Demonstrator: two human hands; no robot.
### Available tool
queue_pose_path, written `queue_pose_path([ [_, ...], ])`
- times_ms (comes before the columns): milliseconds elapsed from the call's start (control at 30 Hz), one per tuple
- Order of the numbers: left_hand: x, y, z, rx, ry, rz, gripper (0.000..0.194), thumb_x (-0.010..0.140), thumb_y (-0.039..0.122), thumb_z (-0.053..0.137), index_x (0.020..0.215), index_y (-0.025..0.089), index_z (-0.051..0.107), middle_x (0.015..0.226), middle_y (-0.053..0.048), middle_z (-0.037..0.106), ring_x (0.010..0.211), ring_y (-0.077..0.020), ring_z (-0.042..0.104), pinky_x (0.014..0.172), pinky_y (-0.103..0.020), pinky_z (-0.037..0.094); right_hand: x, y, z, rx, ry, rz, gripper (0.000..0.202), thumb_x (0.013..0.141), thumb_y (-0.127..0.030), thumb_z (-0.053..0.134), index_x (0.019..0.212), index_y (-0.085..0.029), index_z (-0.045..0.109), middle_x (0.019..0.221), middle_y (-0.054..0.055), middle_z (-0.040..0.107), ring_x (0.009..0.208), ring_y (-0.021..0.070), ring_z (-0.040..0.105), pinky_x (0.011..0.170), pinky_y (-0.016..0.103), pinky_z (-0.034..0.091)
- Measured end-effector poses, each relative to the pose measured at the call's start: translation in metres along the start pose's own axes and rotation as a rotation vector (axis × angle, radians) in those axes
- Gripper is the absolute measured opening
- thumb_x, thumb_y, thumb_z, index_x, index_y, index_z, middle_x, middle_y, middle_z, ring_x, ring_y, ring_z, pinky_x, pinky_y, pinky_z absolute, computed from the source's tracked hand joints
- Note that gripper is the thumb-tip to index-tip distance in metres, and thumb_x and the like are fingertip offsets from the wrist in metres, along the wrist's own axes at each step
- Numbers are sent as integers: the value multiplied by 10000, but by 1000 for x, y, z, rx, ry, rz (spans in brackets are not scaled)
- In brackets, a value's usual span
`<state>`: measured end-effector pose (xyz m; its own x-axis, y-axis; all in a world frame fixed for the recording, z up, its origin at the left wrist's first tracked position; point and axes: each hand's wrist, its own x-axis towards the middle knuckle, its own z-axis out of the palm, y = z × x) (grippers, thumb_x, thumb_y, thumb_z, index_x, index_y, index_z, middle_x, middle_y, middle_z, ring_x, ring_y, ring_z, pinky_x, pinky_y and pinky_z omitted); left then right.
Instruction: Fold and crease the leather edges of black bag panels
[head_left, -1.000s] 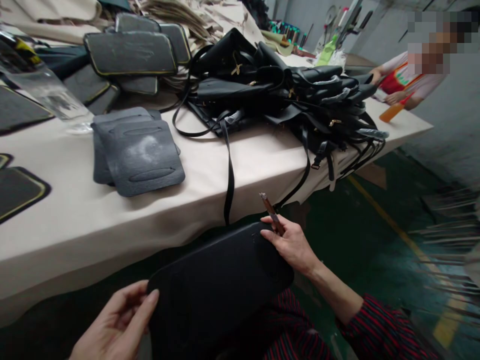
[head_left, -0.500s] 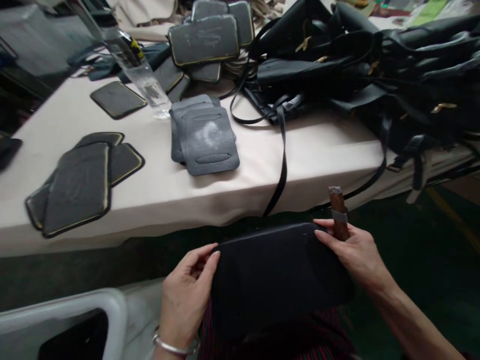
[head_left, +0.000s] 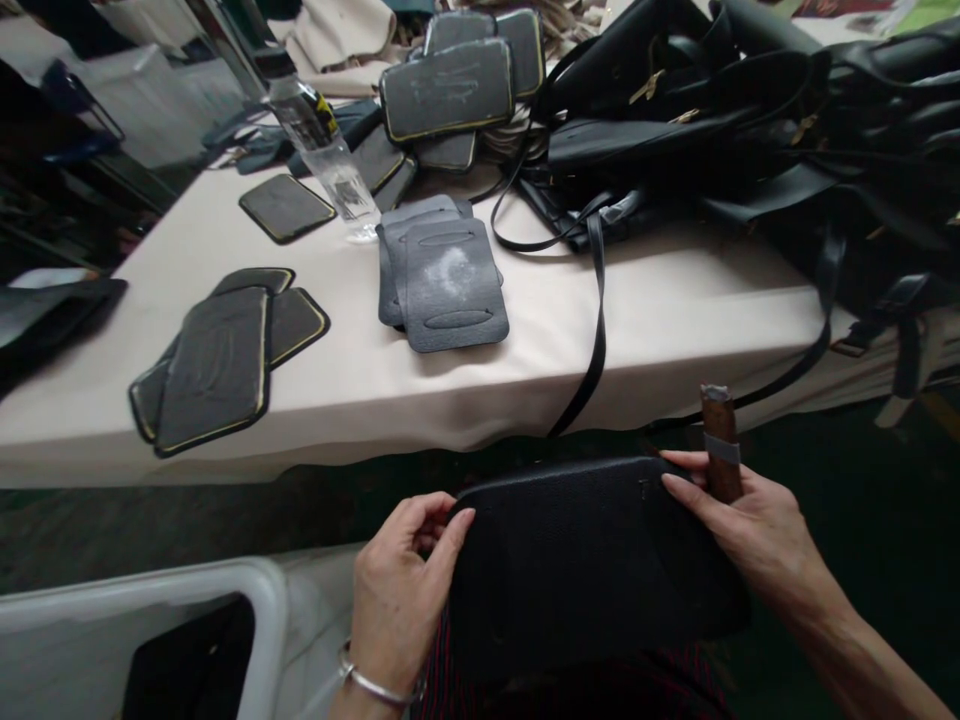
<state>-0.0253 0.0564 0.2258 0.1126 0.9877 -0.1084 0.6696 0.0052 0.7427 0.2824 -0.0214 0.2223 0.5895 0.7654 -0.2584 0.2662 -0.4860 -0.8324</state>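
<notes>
Left hand (head_left: 401, 590): clamped, thumb against fingers, on left corner of black panel (head_left: 585, 570)
Right hand (head_left: 757, 530): pinching right corner, brown handle (head_left: 722, 460) gripped too
Black panel: between 2 hands, before table (head_left: 360, 365), not yet set down
Yellow-edged panels (head_left: 217, 370): on table, perhaps done

Dim overall; pale tabletop (head_left: 360, 385) brightest. Light soft, apparently from above. Dark floor (head_left: 187, 520) sunk in shadow beneath. Black panel (head_left: 585, 570) loses detail toward lower edge, faint sheen along top. Small glints on bottle (head_left: 337, 170), bracelet (head_left: 375, 689). Focus slightly soft; frame edges smeared, stretched wide-angle.
</notes>
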Motion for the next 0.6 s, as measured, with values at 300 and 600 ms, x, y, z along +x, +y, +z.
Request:
queue_pose_path([
  [300, 7, 8, 3, 39, 1, -120, 319, 788, 524, 598, 806, 208, 633, 726, 2, 631, 647, -148, 574, 644, -284, 440, 0, 2, 2, -21, 6, -39, 460, 681, -508, 720, 999, -175, 713, 647, -8, 497, 558, 128, 456, 501, 258, 370],
  [600, 14, -2, 6, -392, -102, -357, 511, 606, 550, 752, 947, 191, 624, 647, 34, 569, 613, -116, 526, 552, -213, 436, -2, 0, 4, 58, -36, -45, 393, 752, -435, 696, 1027, -155, 678, 671, -32, 428, 587, 114, 406, 551, 266, 328],
])
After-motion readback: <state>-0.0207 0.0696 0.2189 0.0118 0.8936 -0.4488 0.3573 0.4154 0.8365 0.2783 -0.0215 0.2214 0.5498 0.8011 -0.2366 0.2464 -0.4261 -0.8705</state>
